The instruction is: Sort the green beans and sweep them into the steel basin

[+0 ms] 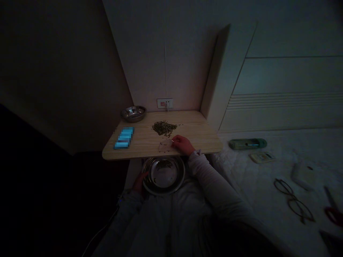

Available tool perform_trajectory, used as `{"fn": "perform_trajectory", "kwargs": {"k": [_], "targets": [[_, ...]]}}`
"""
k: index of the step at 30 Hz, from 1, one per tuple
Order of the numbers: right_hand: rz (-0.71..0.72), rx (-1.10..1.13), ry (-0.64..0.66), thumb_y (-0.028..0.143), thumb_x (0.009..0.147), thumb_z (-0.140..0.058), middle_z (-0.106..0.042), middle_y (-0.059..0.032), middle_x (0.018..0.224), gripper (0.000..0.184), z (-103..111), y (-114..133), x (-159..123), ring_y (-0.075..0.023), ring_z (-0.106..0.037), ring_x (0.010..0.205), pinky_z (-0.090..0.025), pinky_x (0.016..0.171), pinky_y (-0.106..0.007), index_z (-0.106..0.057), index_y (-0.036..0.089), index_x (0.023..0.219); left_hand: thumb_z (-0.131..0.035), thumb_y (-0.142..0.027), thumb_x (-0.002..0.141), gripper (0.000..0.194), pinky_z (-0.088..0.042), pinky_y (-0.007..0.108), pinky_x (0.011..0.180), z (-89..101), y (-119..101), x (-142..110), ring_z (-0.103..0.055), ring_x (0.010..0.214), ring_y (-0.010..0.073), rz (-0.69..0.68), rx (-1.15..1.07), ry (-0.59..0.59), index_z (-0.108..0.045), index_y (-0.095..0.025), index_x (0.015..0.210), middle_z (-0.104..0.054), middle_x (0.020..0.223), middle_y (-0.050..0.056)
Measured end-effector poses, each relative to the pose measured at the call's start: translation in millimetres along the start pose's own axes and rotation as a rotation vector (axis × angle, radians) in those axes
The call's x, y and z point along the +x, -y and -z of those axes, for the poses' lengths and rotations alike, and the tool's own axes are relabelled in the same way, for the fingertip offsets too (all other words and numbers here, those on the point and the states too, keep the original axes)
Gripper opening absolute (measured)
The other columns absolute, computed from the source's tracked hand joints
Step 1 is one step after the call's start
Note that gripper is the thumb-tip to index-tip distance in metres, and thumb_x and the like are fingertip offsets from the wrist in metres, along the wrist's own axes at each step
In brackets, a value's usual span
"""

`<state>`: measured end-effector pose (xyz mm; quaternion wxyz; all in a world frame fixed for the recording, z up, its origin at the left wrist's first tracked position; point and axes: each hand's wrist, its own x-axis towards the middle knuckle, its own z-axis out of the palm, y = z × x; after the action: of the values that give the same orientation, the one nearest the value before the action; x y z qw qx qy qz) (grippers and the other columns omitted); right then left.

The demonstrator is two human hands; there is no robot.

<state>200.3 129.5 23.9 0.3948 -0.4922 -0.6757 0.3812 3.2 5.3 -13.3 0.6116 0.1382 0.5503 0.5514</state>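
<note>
My left hand [139,182] grips the left rim of a shiny metal basin [182,173], held just below the table's front edge. A few small dark bits [164,165] lie in it, mostly on the far side. Over the table's front part, my right hand [183,144] is closed on the right end of a thin clear plastic piece [164,146], its exact kind hard to tell in the dim light. Beyond that hand a loose pile of small dark green grains [163,127] spreads on the wooden tabletop [198,123], with some strays around it.
A second metal bowl [134,114] stands at the table's back left, behind a phone with a lit screen [124,138]. A wall socket [164,103] holds a plug. Right, on the bed, lie a green case [248,144], a calculator-like device [262,157], glasses [292,200] and scissors [333,214].
</note>
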Motion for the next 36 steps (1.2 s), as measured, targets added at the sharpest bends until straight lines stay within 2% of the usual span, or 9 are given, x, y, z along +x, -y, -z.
{"fn": "perform_trajectory", "kwargs": {"k": [6,12,18,22,25,30,36], "targets": [[-0.014,-0.003,0.027,0.019,0.063,-0.048,-0.061,0.0034,0.060,0.014,1,2,-1,-0.0085,-0.050,0.055,-0.036,0.053,-0.019,-0.055,0.017,0.075,-0.059,-0.016,0.057,0.009,-0.046,0.033,0.078,-1.5,-1,1,-0.061,0.086,0.0237,-0.029,-0.004,0.060,-0.062,-0.019,0.066,-0.068,0.069,0.004],[-0.023,0.014,0.040,0.020,0.063,-0.048,-0.060,0.0036,0.058,0.014,0,2,-1,-0.0083,-0.048,0.053,-0.035,0.051,-0.019,-0.055,0.017,0.074,-0.059,-0.017,0.056,0.002,-0.043,0.034,0.082,-0.4,-1,4,-0.057,0.094,0.0259,0.000,0.016,-0.038,-0.059,-0.018,0.057,-0.068,0.069,0.006],[-0.010,0.016,0.031,0.020,0.062,-0.049,-0.059,0.0041,0.058,0.012,1,4,-3,-0.0086,-0.049,0.054,-0.035,0.053,-0.019,-0.055,0.017,0.072,-0.060,-0.017,0.055,0.015,-0.044,0.035,0.080,-5.2,-5,-4,-0.060,0.087,0.0257,-0.019,-0.034,0.080,-0.063,-0.017,0.069,-0.069,0.072,0.005],[0.003,0.035,0.049,0.019,0.063,-0.047,-0.059,0.0041,0.058,0.011,2,6,-4,-0.0087,-0.050,0.055,-0.036,0.054,-0.019,-0.054,0.017,0.071,-0.059,-0.015,0.056,0.016,-0.043,0.034,0.081,-1.1,0,4,-0.060,0.088,0.0242,-0.037,-0.045,0.038,-0.063,-0.017,0.072,-0.069,0.071,0.005],[-0.012,0.031,0.044,0.018,0.063,-0.047,-0.059,0.0042,0.057,0.012,2,6,-4,-0.0084,-0.049,0.054,-0.035,0.053,-0.019,-0.055,0.017,0.072,-0.059,-0.015,0.058,0.016,-0.043,0.033,0.081,1.7,3,8,-0.060,0.087,0.0232,-0.041,-0.041,0.055,-0.064,-0.017,0.073,-0.069,0.074,0.005],[-0.032,0.038,0.045,0.018,0.062,-0.049,-0.060,0.0043,0.057,0.012,2,6,-4,-0.0082,-0.047,0.052,-0.034,0.050,-0.019,-0.055,0.017,0.073,-0.057,-0.015,0.060,0.007,-0.044,0.032,0.078,-0.9,0,2,-0.062,0.082,0.0223,-0.008,-0.024,-0.006,-0.063,-0.017,0.064,-0.068,0.063,0.003],[-0.025,0.059,0.059,0.019,0.062,-0.048,-0.059,0.0041,0.057,0.011,2,6,-4,-0.0083,-0.048,0.052,-0.034,0.051,-0.019,-0.054,0.017,0.072,-0.059,-0.015,0.057,0.006,-0.044,0.033,0.079,-4.1,-4,-2,-0.061,0.083,0.0232,-0.021,-0.017,0.044,-0.063,-0.016,0.061,-0.067,0.061,0.005]]}}
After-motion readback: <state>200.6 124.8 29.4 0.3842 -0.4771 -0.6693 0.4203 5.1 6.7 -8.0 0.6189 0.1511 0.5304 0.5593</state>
